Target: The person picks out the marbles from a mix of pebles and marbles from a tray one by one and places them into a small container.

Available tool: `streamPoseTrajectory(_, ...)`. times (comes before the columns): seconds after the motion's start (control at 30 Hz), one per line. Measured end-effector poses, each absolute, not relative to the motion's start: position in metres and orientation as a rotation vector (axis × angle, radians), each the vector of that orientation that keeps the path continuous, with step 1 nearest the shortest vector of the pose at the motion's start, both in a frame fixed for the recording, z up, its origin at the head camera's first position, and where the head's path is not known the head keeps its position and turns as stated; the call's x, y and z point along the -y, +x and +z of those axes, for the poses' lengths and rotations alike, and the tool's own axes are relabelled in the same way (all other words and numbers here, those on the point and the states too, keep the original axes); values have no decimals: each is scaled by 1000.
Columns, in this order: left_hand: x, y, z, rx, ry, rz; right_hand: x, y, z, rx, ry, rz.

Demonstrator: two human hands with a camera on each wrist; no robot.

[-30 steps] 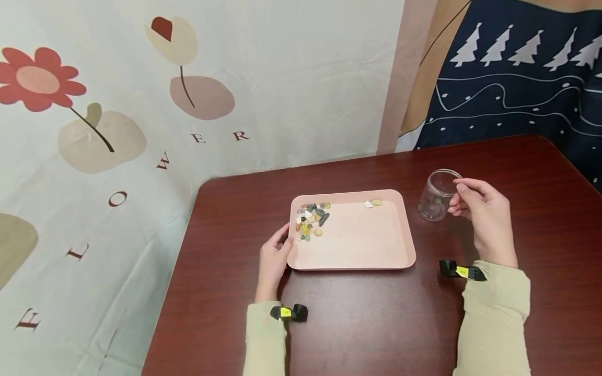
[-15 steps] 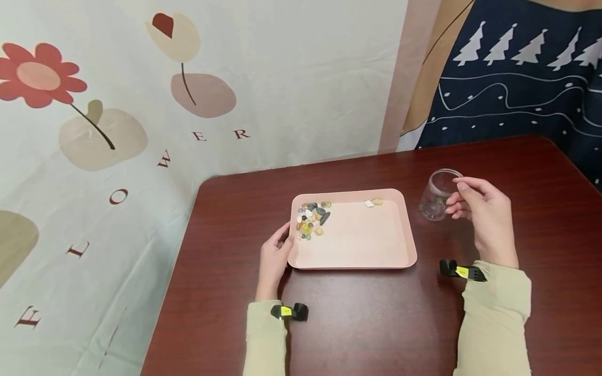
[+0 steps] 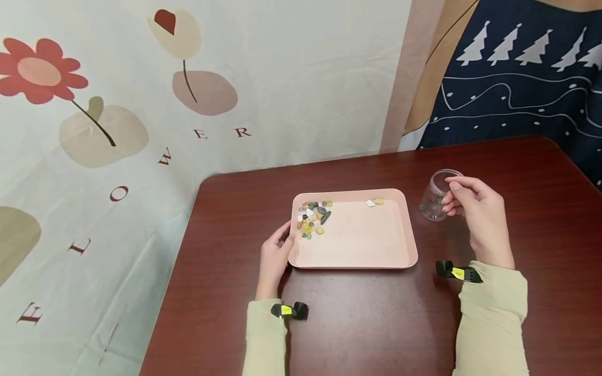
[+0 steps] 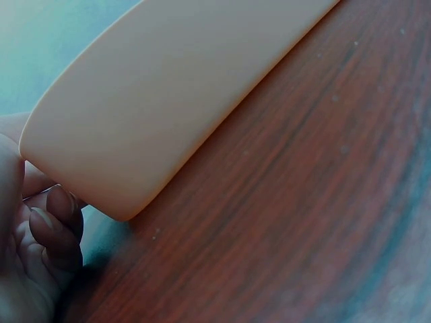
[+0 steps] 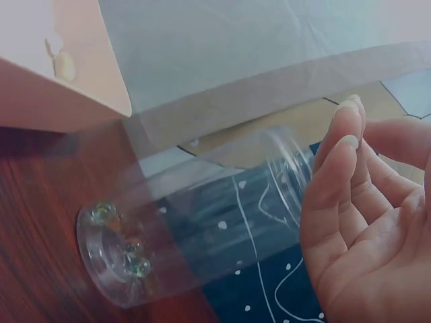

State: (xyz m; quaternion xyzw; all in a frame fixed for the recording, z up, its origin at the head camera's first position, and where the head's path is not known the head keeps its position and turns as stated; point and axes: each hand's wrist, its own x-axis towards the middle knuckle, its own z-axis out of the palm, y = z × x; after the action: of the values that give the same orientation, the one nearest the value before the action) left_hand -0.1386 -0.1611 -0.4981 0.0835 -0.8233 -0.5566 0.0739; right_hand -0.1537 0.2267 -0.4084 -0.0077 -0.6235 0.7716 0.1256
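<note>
My left hand (image 3: 274, 261) grips the left edge of a pink tray (image 3: 362, 250), with the thumb at the rim and fingers curled below it, as the left wrist view shows. Small coloured stones (image 3: 311, 216) lie clustered at the tray's left end. A white stone (image 3: 370, 203) and a yellowish stone (image 3: 378, 201) sit near its far right corner. My right hand (image 3: 484, 216) is at the mouth of a clear jar (image 3: 430, 203); its thumb and fingertips are drawn together and nothing shows between them. Several glass marbles (image 5: 138, 266) rest at the jar's bottom.
Tray and jar stand on a dark red-brown table (image 3: 367, 324), the jar to the right of the tray. Behind the table hang a pale flower-print cloth (image 3: 301, 78) and a dark blue cloth (image 3: 512, 99) with white trees.
My right hand has shifted slightly left, its fingertips now over the jar's mouth instead of by its right rim. The left hand keeps its grip on the tray.
</note>
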Motion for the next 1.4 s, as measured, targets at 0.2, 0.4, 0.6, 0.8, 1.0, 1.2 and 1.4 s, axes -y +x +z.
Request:
streamPoseTrajectory(0.2,161,-139,-499,2485,262,-1653,-219,-154,-404,1846,-3,2233)
streamPoseTrajectory(0.4,160,-139,-500,2467,272,-1699,-213,-156,-405,1923,-7,2198)
streamPoseTrajectory(0.6,159,-139,-499,2447,279,-1740,-209,-157,-406,1937,12,2200)
streamPoseTrajectory(0.8,159,-139,-499,2444,279,-1751,-199,-158,-406,2022,20,2135)
streamPoseTrajectory(1.0,161,-139,-499,2439,277,-1739,-185,-160,-409,2098,2,2076)
streamPoseTrajectory(1.2,162,-140,-499,2441,274,-1716,-173,-163,-416,2111,83,2070)
streamPoseTrajectory(1.4,161,-140,-501,2398,247,-1748,-174,-187,-461,2135,163,2015)
